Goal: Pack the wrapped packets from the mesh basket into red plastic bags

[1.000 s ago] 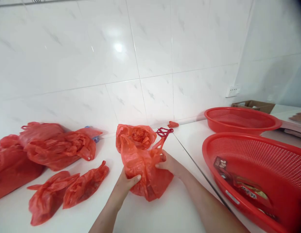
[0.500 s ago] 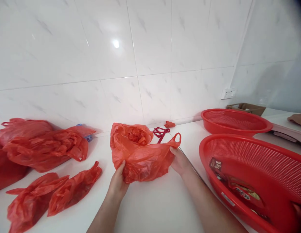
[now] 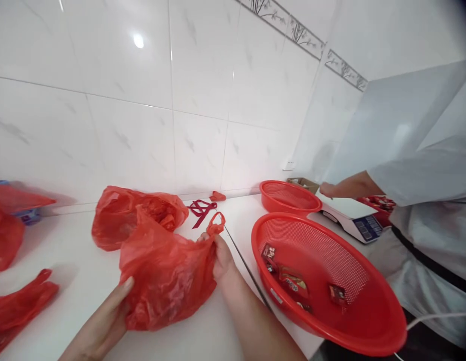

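Observation:
Between my hands is a thin red plastic bag (image 3: 168,281), bulging a little, its contents not plain through the film. My left hand (image 3: 108,316) grips its lower left side, thumb on the front. Near the handle loop at the upper right, my right hand (image 3: 219,253) is closed on the bag's edge. Just behind it another red bag (image 3: 114,220), crumpled and open at the top, stands on the white table (image 3: 187,336). Dark red ribbon (image 3: 201,208) lies by the wall beyond my right hand.
To the right, a large red basket (image 3: 330,255) holds several small wrapped packets. A smaller red basket (image 3: 291,197), a cardboard box (image 3: 303,184) and a white scale (image 3: 353,215) stand behind it. A co-worker's hand (image 3: 343,186) reaches over the scale. More red bags (image 3: 22,311) lie at left.
My view has swung right, bringing the co-worker and scale into sight. The held bag has come nearer and separated from the bag behind it. Both hands still grip it.

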